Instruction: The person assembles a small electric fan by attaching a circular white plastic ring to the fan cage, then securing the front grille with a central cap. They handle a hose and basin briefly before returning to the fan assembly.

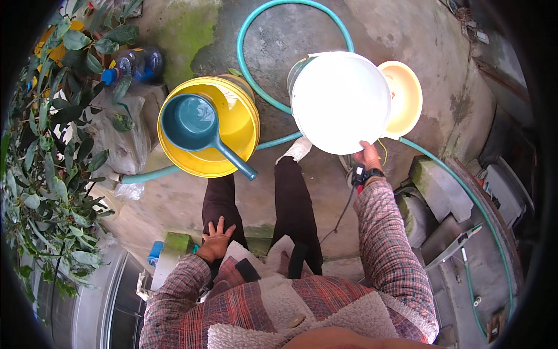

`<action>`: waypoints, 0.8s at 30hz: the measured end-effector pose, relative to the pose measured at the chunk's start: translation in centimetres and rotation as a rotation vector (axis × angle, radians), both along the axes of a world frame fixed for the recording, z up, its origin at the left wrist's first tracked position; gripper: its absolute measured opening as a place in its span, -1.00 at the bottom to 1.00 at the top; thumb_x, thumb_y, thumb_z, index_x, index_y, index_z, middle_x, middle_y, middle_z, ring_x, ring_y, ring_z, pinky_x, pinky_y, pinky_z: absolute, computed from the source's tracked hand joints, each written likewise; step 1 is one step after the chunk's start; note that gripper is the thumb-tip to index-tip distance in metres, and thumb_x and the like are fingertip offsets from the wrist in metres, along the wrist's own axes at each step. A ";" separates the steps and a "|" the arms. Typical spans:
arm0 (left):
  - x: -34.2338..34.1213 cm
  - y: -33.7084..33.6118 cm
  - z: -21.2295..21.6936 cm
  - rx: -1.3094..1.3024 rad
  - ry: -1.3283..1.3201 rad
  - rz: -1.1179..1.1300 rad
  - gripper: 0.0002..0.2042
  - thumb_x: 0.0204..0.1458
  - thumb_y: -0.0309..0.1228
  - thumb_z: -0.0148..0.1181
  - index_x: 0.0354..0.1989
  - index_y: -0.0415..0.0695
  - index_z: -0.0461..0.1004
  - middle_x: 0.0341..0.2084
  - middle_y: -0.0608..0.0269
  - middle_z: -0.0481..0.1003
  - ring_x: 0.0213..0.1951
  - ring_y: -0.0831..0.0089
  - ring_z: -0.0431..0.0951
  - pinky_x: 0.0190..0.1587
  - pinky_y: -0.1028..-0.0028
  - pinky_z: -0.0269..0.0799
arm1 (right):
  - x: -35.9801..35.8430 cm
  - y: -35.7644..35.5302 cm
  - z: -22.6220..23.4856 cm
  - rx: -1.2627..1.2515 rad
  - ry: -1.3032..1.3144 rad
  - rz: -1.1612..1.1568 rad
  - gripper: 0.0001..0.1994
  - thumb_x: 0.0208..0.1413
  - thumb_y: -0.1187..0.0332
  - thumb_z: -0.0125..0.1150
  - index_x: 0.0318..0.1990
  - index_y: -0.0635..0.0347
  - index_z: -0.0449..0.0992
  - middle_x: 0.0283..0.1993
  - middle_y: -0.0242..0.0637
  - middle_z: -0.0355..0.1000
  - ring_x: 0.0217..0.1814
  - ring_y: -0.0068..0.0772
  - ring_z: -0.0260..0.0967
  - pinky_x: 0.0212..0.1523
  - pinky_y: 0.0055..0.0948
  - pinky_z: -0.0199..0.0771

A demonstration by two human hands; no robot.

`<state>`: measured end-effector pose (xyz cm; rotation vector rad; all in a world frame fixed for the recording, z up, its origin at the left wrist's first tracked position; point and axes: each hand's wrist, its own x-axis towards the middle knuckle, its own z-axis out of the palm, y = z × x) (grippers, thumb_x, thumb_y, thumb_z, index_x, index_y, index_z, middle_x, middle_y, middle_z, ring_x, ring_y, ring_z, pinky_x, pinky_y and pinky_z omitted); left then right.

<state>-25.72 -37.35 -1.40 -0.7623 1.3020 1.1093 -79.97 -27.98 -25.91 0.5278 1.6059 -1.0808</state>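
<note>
My left hand (216, 239) lies on my left thigh with its fingers spread. At the near right rim of a white bucket (340, 102), my right hand (368, 156) has its fingers closed on the edge. Glare washes out the bucket's round top, so I cannot tell what is inside. A pale yellow basin (407, 99) sits against its right side, partly hidden by it. Left of the bucket stands a yellow bucket (248, 148). Across its top lies a blue-green water dipper (189, 115), the handle pointing toward me over the near right rim.
A green hose (240, 43) loops behind the buckets and crosses the wet concrete floor (418, 35). Leafy branches (75, 157) hang at the left, near a large plastic bottle (136, 65) and a clear plastic bag (125, 131). Concrete blocks (442, 189) stand at the right.
</note>
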 end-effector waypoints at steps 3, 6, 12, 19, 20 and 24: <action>0.4 -0.3 -0.2 -0.001 0.024 0.006 -0.27 0.02 -0.48 0.01 0.38 0.36 -0.03 0.43 0.03 -0.44 0.35 -0.40 -0.26 0.13 -0.42 -0.01 | 3.4 -0.3 0.7 0.099 -0.115 0.051 -0.59 0.14 0.40 0.00 0.15 0.26 0.22 0.13 -0.06 0.31 0.13 -0.02 0.34 0.03 -0.02 0.46; 0.8 -0.7 -0.1 0.004 0.034 0.021 -0.27 0.02 -0.49 0.01 0.39 0.35 -0.03 0.43 0.03 -0.43 0.35 -0.40 -0.25 0.13 -0.42 -0.01 | 5.8 -1.5 0.6 0.147 -0.084 -0.079 -0.59 0.15 0.37 -0.02 0.15 0.26 0.22 0.12 -0.03 0.31 0.10 -0.01 0.35 0.02 -0.04 0.47; 0.9 -1.5 0.3 0.014 0.031 0.083 -0.28 0.03 -0.51 0.00 0.39 0.33 -0.03 0.43 0.03 -0.43 0.36 -0.38 -0.26 0.13 -0.41 -0.01 | 12.1 -5.2 2.1 0.236 -0.118 -0.229 -0.64 0.11 0.42 0.00 0.07 0.32 0.29 -0.01 -0.01 0.42 0.00 -0.03 0.44 -0.01 -0.14 0.55; 1.5 -2.0 0.3 0.001 0.025 0.116 -0.17 -0.05 -0.67 0.02 0.38 0.39 -0.03 0.43 0.07 -0.43 0.35 -0.40 -0.24 0.15 -0.39 0.01 | 22.3 -14.2 2.8 0.024 -0.383 -0.673 -0.61 0.09 0.46 -0.05 0.07 0.48 0.27 0.01 0.10 0.38 0.08 0.09 0.38 0.01 -0.26 0.57; 1.8 -2.0 0.2 0.010 0.025 0.123 -0.20 -0.03 -0.65 0.01 0.38 0.38 -0.03 0.43 0.08 -0.44 0.36 -0.38 -0.25 0.14 -0.41 0.00 | 23.3 -15.5 3.0 -0.008 -0.417 -0.707 -0.61 0.11 0.45 -0.08 0.07 0.50 0.25 0.03 0.12 0.36 0.10 0.08 0.37 0.01 -0.27 0.57; 2.8 -1.8 -0.1 0.021 0.027 0.153 -0.18 -0.05 -0.66 0.02 0.38 0.39 -0.03 0.43 0.09 -0.45 0.36 -0.36 -0.25 0.12 -0.43 0.00 | 24.6 -21.0 3.9 -0.177 -0.594 -0.870 -0.60 0.17 0.42 -0.14 0.10 0.57 0.20 0.09 0.17 0.31 0.17 0.08 0.31 0.09 -0.23 0.53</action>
